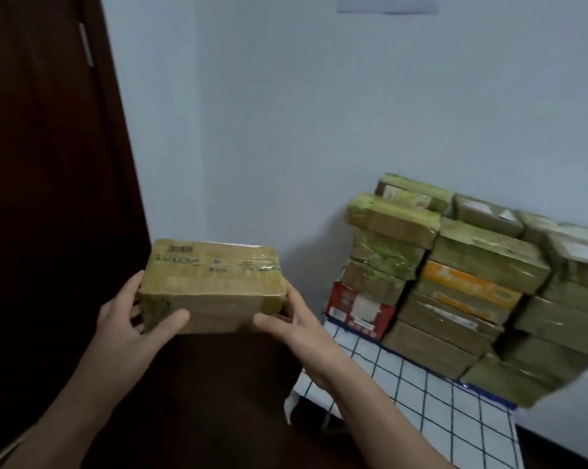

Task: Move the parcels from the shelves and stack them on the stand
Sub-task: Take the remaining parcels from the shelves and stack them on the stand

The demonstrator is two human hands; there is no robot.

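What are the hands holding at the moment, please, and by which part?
A taped brown parcel, gripped at its two ends: left hand, right hand.

Dark door left of pale blue wall

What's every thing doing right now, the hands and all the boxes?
Taped parcel: sealed, held between both hands.
Left hand: gripping the parcel's left end.
Right hand: gripping its right end.
Stacked parcels: piled against the wall on the checked cloth.
Red box: bottom of the pile, under others.
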